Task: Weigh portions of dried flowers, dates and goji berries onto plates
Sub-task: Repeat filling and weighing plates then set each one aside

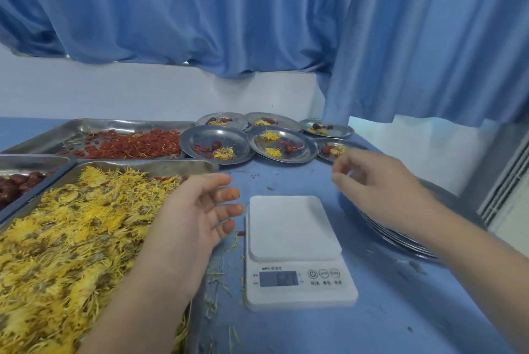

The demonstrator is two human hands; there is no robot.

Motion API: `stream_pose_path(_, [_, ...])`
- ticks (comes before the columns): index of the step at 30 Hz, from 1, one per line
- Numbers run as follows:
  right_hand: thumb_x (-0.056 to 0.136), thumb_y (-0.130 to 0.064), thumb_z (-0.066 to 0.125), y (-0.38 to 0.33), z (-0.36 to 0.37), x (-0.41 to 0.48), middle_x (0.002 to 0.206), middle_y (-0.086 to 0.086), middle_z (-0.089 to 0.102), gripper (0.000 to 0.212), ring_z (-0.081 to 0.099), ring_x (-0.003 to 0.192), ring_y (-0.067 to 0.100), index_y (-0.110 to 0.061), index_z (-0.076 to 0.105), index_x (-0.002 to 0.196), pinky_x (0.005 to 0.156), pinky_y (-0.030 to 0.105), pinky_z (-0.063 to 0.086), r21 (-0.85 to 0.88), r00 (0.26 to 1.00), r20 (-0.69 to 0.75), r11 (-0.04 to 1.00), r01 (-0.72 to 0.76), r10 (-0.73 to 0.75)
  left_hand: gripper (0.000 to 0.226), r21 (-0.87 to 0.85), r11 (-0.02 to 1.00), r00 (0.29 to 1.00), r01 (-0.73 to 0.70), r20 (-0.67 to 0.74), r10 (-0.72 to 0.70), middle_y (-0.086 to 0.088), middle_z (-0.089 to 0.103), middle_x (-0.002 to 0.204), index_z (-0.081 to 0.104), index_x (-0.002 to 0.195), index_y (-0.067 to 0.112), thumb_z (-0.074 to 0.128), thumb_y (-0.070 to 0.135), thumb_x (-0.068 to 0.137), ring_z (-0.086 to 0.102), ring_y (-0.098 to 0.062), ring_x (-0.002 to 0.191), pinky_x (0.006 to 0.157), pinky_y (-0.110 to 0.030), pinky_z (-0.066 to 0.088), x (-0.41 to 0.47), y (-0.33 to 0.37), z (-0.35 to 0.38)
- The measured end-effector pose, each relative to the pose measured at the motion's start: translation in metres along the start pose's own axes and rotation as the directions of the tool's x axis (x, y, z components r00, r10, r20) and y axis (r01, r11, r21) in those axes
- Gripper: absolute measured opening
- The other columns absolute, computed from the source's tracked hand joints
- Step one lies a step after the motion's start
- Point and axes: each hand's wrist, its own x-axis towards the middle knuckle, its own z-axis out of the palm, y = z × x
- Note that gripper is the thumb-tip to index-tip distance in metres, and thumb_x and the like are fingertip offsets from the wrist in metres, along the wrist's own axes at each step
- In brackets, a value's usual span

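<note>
The left forearm reaches in over the tray of dried flowers [71,239], and the left hand [197,210] hovers just beside the bare white scale [294,227], palm turned right, fingers loosely spread and holding nothing. The right hand [380,182] hangs over the stack of empty plates [400,236], fingers curled inward; blur hides whether they pinch anything. Beyond lie dates [14,185], goji berries [134,145] and filled plates [197,136].

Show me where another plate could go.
The scale platform is bare, as is the blue table between it and the filled plates, and near-right of the scale. Crowded: trays at left, plate stack at right.
</note>
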Motion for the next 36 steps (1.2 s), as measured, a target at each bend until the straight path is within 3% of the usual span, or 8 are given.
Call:
stream_pose_path(5, [0.086,-0.029,0.062,0.054,-0.004,-0.039,0.090,-0.018,0.062,0.007,0.055,0.088,-0.005,-0.034,0.058,0.087,0.070,0.011,0.040,-0.089,1.000,0.016,0.996,-0.015,0.017,0.015,0.130,0.991,0.999,0.018,0.041,-0.023,-0.001,0.066,0.069,0.065,0.090,0.013,0.054,0.023,0.090,0.064,-0.016,0.058,0.060,-0.031,0.044,0.000,-0.008,0.003])
stream_pose_path(8, [0.087,-0.033,0.061,0.074,-0.011,-0.041,0.098,-0.017,0.062,0.015,0.057,0.094,-0.002,-0.029,0.062,0.102,0.079,0.022,0.045,-0.135,0.999,0.027,0.991,-0.022,0.026,0.014,0.175,0.985,1.000,0.002,0.016,-0.005,0.000,0.066,0.069,0.066,0.091,0.015,0.054,0.023,0.091,0.063,-0.014,0.058,0.060,-0.031,0.044,0.003,-0.010,0.000])
stream_pose_path(11, [0.087,-0.043,0.057,0.082,-0.020,-0.042,0.095,-0.021,0.063,0.017,0.057,0.090,-0.002,-0.035,0.060,0.101,0.074,0.016,0.041,-0.185,0.993,0.072,0.980,-0.075,0.089,0.014,0.195,0.981,0.999,-0.017,-0.031,0.023,0.002,0.066,0.068,0.066,0.094,0.016,0.055,0.023,0.091,0.063,-0.013,0.058,0.062,-0.031,0.044,0.006,-0.011,-0.003])
stream_pose_path(15, [0.083,-0.050,0.059,0.085,-0.023,-0.047,0.078,-0.015,0.067,0.020,0.062,0.078,0.003,-0.031,0.062,0.083,0.074,0.032,0.052,-0.275,0.970,0.165,0.953,-0.126,0.176,0.014,0.184,0.982,0.997,-0.035,-0.068,0.049,0.004,0.064,0.066,0.065,0.092,0.017,0.053,0.023,0.092,0.063,-0.010,0.056,0.062,-0.030,0.043,0.007,-0.011,-0.007])
stream_pose_path(21, [0.077,-0.034,0.058,0.071,-0.020,-0.051,0.075,-0.009,0.068,0.014,0.064,0.073,0.014,-0.027,0.063,0.089,0.066,0.037,0.056,-0.366,0.973,0.145,0.924,-0.113,0.177,0.014,0.197,0.980,0.997,-0.033,-0.069,0.047,0.004,0.065,0.067,0.066,0.093,0.018,0.053,0.023,0.092,0.063,-0.010,0.057,0.062,-0.030,0.044,0.009,-0.014,-0.008])
stream_pose_path(27, [0.077,-0.027,0.055,0.059,-0.011,-0.051,0.073,-0.005,0.066,0.030,0.060,0.067,0.020,-0.023,0.052,0.107,0.060,0.033,0.053,-0.481,0.980,0.083,0.869,-0.118,0.180,0.013,0.204,0.978,0.997,-0.035,-0.058,0.047,0.005,0.065,0.068,0.067,0.091,0.018,0.054,0.022,0.091,0.063,-0.011,0.057,0.060,-0.029,0.045,0.010,-0.014,-0.008])
stream_pose_path(33, [0.078,-0.023,0.060,0.053,-0.008,-0.053,0.079,-0.002,0.066,0.025,0.061,0.074,0.023,-0.021,0.051,0.101,0.065,0.038,0.054,-0.422,0.980,0.059,0.894,-0.148,0.190,0.014,0.206,0.978,0.998,-0.029,-0.050,0.041,0.004,0.066,0.067,0.067,0.092,0.017,0.054,0.022,0.091,0.063,-0.011,0.057,0.059,-0.029,0.046,0.010,-0.015,-0.007])
stream_pose_path(36, [0.080,-0.021,0.059,0.055,-0.011,-0.054,0.077,-0.003,0.067,0.005,0.062,0.074,0.023,-0.020,0.059,0.084,0.064,0.038,0.054,-0.392,0.988,0.017,0.910,-0.135,0.154,0.014,0.211,0.977,0.998,-0.030,-0.042,0.039,0.004,0.066,0.068,0.067,0.092,0.017,0.054,0.022,0.091,0.064,-0.011,0.057,0.057,-0.027,0.047,0.010,-0.015,-0.009])
